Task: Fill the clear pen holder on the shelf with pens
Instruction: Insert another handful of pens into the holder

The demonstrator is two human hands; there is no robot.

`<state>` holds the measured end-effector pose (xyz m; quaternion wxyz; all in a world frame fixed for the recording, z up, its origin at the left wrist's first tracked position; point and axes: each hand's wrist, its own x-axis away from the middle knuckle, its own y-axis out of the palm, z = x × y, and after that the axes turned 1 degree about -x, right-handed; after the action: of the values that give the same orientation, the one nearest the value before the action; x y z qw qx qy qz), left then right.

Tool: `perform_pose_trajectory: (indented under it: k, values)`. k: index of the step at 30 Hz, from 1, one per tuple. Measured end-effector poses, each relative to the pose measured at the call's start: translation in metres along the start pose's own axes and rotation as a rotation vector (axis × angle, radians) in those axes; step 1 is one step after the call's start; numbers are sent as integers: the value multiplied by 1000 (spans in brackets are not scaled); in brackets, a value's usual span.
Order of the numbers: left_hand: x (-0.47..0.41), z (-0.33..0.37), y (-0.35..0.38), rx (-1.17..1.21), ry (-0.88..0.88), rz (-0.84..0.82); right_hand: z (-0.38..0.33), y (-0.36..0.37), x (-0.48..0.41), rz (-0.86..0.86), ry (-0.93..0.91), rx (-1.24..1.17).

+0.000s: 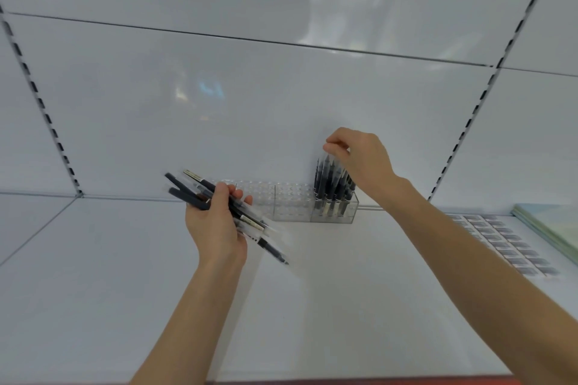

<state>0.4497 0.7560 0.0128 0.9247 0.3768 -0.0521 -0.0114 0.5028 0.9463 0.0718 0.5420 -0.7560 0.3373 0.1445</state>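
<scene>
My left hand [215, 228] was raised over a white shelf [328, 306], its fingers and thumb wrapped round a bundle [192, 201] of pens with dark caps and clear barrels. The bundle lay slanted across my palm, with the caps sticking out up and to the left and the other ends pointing down to the right.

The clear holder [292, 206] stood at the back of the shelf, against the white wall [250, 103]. It was a long, low block in three sections side by side, each with a grid of holes in its top. All the standing pens [328, 181] were in its right section, packed close, dark and nearly upright, leaning slightly and fanned out at their tops.

My right hand [362, 159] hovered just above those pens. Its fingers were curled and the fingertips [331, 147] were drawn together right at the pen tops. I could not tell whether they pinched a pen or only touched one.

Farther right on the shelf lay rows of small dark items [506, 244], too blurred to name. Beside them, at the edge of view, was a stack [553, 228] of flat pale green sheets.
</scene>
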Motion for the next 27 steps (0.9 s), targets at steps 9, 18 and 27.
perform_pose_trajectory:
  k: [9, 18, 27]
  values:
    - [1, 3, 2, 12, -6, -9, 8, 2, 0, -100, -86, 143]
    - [-1, 14, 16, 150, 7, 30, -39, -3, 73, -305, 164, -403]
    - [-14, 18, 10, 118, 6, 54, -34, -8, 85, -302, 338, -722]
